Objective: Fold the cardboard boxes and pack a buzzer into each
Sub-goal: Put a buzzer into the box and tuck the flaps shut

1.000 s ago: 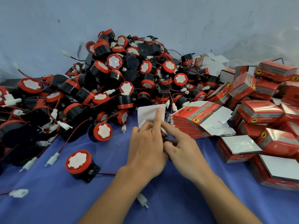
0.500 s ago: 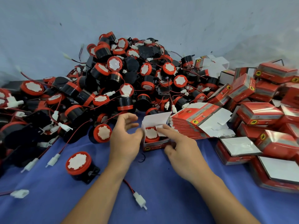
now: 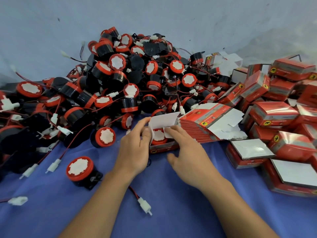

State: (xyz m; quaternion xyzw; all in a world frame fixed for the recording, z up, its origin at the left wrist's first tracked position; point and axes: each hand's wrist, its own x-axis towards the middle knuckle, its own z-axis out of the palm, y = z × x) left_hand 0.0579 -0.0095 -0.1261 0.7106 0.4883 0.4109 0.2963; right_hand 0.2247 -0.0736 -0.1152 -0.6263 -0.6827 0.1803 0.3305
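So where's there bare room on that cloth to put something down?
Bare blue cloth lies between the forearms, beside the loose white connector, and at the near right below the closed red cardboard boxes. Crowded: the red-and-black buzzer pile left and behind, and the open box the left hand holds.

A table draped in blue cloth (image 3: 171,212) carries everything. A big heap of red-and-black buzzers (image 3: 133,79) with tangled wires covers its far left and middle. One lone buzzer (image 3: 79,169) lies apart from the heap on the near left, white face up. A white connector (image 3: 145,205) on a red-and-black wire lies near the front, and another connector (image 3: 18,200) lies at the left edge. An open box (image 3: 163,146) with a buzzer inside stands mid-table, just beside a slanting stack of flat box blanks (image 3: 211,122). Folded red boxes (image 3: 277,114) pile up on the right.
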